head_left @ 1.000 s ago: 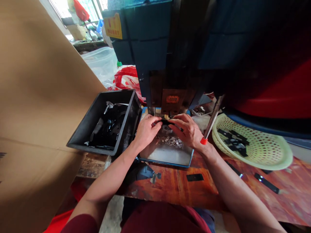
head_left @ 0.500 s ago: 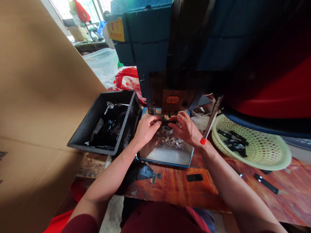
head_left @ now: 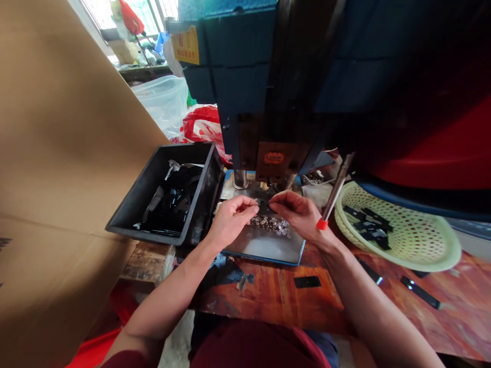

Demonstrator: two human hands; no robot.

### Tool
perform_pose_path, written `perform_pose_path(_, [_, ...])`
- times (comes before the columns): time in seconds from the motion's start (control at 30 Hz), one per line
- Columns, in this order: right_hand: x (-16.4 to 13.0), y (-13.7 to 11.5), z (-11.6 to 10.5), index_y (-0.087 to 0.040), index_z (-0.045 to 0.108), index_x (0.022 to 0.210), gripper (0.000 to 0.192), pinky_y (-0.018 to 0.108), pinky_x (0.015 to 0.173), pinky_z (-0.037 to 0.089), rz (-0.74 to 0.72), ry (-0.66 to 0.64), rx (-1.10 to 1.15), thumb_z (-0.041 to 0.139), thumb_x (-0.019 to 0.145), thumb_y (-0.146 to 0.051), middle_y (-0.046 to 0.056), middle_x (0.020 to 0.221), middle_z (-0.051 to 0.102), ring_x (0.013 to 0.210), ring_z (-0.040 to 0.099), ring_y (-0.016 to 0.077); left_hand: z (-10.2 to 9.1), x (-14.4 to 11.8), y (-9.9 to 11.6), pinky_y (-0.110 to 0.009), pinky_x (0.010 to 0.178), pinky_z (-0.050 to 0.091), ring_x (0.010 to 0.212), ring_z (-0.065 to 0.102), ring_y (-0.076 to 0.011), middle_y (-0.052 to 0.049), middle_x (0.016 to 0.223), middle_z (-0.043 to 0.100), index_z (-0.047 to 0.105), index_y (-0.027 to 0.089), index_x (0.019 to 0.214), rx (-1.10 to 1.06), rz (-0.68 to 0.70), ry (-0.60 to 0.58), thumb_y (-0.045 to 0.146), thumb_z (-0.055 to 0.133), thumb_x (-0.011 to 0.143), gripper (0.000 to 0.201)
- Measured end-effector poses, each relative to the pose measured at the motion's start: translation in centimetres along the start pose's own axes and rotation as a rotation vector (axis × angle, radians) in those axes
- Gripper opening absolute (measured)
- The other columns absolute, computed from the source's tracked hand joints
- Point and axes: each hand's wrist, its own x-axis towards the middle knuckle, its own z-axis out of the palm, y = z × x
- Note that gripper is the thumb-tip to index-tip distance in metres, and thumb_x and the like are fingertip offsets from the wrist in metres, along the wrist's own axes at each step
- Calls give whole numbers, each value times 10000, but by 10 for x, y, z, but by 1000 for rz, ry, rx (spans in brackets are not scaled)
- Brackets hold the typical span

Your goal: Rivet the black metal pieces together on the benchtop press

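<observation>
My left hand (head_left: 236, 217) and my right hand (head_left: 297, 210) face each other in front of the press. The fingertips of both pinch a dark flat piece (head_left: 263, 208), one hand at each end. Fingers and dim light hide much of its outline. Behind it is the lower part of the blue press (head_left: 274, 159), with a metal post (head_left: 241, 179) on its left. Under my hands a metal tray (head_left: 264, 248) with a blue rim carries small shiny bits (head_left: 274, 225).
A black bin (head_left: 195, 209) of dark pieces stands left, beside cardboard (head_left: 69, 153). To the right are a lever with a red end (head_left: 322, 224) and a pale green basket (head_left: 422, 240) holding black parts. Loose black strips (head_left: 307, 281) lie on the wooden table (head_left: 268, 294).
Both hands have drawn back from under the press toward my body, with the dark flat piece between them. The press's post and base now show more.
</observation>
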Motion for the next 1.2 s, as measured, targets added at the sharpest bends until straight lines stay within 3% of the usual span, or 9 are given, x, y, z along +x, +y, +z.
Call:
perform_pose_path(0.13, [-9,-1,0,-251,770,1086,213,364,835,562,-228,31,-333,744,946,-409,57,1038,690,934,672,197,-1,-1,1,-246,582,404,592,542,-104,5,715,652,754,156,872,-65,-65,16,373,756,825,223])
perform_pose_path(0.3, [-3,0,-4,-249,739,1154,212,393,883,575,-368,27,-430,691,993,-377,65,1052,683,972,673,209,-1,10,3,-240,552,370,567,522,-97,9,678,632,754,153,848,-130,-66,30,359,762,799,212])
perform_pose_path(0.43, [12,2,-8,-245,717,1172,212,418,880,571,-371,24,-440,643,1014,-366,80,1069,661,978,658,226,1,24,2,-242,554,387,571,539,-102,-2,710,665,759,162,863,-115,-38,55,346,745,821,190])
perform_pose_path(0.7, [40,19,-12,-249,741,1107,197,472,953,532,-341,11,-466,660,985,-381,76,1007,615,1021,615,269,-2,44,3,-300,729,510,784,688,-188,-62,970,806,813,186,984,291,111,156,249,716,877,157])
perform_pose_path(1.0, [44,10,-16,-236,756,1070,183,451,920,543,-342,-43,-473,695,957,-366,75,983,645,999,634,265,-3,43,0,-293,729,514,779,683,-181,-71,998,792,807,184,997,302,124,142,255,733,871,163])
perform_pose_path(1.07, [39,6,-14,-235,745,1086,197,452,926,543,-358,-18,-448,689,966,-381,76,997,651,1024,635,266,-3,37,5,-284,700,501,757,669,-174,-59,955,781,801,191,983,270,107,141,329,728,891,181])
perform_pose_path(1.2, [24,1,-11,-238,724,1135,221,417,884,554,-345,-37,-407,656,1001,-401,72,1016,636,974,631,234,-8,14,11,-260,608,443,629,587,-141,-2,709,668,755,193,849,166,10,20,408,702,906,229])
